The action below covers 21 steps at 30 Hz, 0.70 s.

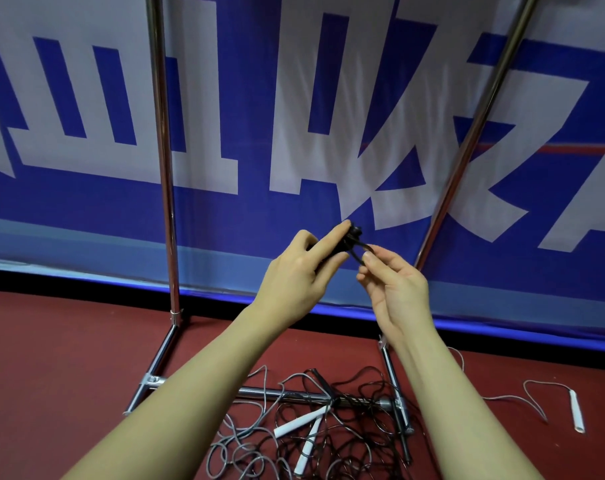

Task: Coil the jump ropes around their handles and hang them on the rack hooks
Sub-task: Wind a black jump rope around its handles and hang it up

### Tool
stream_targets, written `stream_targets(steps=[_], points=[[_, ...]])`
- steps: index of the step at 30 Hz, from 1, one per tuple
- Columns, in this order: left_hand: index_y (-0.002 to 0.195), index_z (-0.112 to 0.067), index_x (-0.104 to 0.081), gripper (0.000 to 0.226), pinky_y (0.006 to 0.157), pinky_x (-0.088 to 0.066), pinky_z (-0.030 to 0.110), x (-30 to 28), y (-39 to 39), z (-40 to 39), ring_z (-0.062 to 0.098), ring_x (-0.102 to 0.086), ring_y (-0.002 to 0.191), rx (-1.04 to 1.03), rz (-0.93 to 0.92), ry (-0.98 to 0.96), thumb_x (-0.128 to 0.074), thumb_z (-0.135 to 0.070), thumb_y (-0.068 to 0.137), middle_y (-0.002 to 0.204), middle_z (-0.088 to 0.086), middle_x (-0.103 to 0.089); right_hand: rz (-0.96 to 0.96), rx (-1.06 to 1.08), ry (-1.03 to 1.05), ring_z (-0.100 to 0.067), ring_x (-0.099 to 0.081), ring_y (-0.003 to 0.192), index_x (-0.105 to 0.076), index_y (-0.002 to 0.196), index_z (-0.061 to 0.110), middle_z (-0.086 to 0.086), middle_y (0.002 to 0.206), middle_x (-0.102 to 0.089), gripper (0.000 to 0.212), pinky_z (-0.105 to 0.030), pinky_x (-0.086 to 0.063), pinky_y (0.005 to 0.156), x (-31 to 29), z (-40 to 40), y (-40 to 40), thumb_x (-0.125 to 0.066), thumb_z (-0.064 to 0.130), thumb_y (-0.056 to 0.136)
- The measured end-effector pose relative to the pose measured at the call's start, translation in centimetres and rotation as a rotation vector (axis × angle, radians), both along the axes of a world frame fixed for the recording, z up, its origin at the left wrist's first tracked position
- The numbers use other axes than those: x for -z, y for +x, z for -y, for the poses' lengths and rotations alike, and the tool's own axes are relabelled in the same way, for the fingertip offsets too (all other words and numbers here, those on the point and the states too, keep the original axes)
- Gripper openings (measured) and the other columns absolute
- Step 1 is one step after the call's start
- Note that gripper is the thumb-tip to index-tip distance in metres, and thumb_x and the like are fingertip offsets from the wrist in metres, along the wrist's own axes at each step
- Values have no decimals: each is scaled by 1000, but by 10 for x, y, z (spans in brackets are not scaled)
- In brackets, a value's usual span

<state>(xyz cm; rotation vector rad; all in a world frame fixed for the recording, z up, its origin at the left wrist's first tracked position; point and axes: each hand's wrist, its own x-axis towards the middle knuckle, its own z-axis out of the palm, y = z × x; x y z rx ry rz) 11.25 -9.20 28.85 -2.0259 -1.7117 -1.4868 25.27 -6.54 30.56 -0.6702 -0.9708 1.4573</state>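
My left hand (299, 268) grips the handles of a black jump rope (353, 237), held up in front of the banner. My right hand (394, 289) pinches a short loop of that rope's black cord just beside the handle ends. Below on the red floor lies a tangle of loose ropes (315, 431): grey and black cords with two white handles (301, 424) among them. Another white handle (576, 412) with a grey cord lies apart at the right. The metal rack shows its left upright (162, 150), right upright (474, 133) and base bar (287, 394); no hooks are in view.
A blue and white banner (86, 220) hangs right behind the rack. The rack's angled feet (155, 368) rest on the red floor, and the rope tangle drapes over the base bar between them.
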Motion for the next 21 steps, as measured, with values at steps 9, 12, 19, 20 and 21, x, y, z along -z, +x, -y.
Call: stream_targets(steps=[9,12,19,20,21], points=[[142,-48,-37,50,78,-51,44,0,-4,2,16,-57,80,198,140,-118,-38,-51,93,88,-7,-58,83,39,144,-13,-71,76,-59,83,6,-1,74,-74,15,-23,-56,77,0,-2,2,-55,-7,90],[144,-54,-25,45,75,-51,41,-3,-1,1,16,-53,90,24,-59,-252,-35,-47,101,98,-5,-54,143,93,155,-14,-71,74,-58,83,6,-2,73,-73,13,-24,-56,78,4,-4,3,-56,-6,90],[138,-24,-49,52,36,-30,23,2,-4,-4,23,-50,59,-166,-392,103,-37,-48,93,86,6,-52,189,145,149,-15,-72,75,-55,85,6,-4,75,-72,12,-28,-57,82,7,-6,-1,-55,-3,93],[138,-25,-45,56,36,-32,23,4,-9,-5,21,-49,59,-118,-430,131,-40,-52,90,85,6,-51,174,144,142,-15,-72,75,-54,84,6,-4,74,-72,13,-28,-57,81,7,-6,0,-55,-3,93],[139,-27,-42,59,36,-33,23,4,-12,-4,19,-46,58,-82,-443,154,-42,-55,86,84,4,-51,166,139,135,-16,-72,75,-54,83,6,-6,74,-71,13,-29,-57,80,8,-6,1,-55,-2,93]])
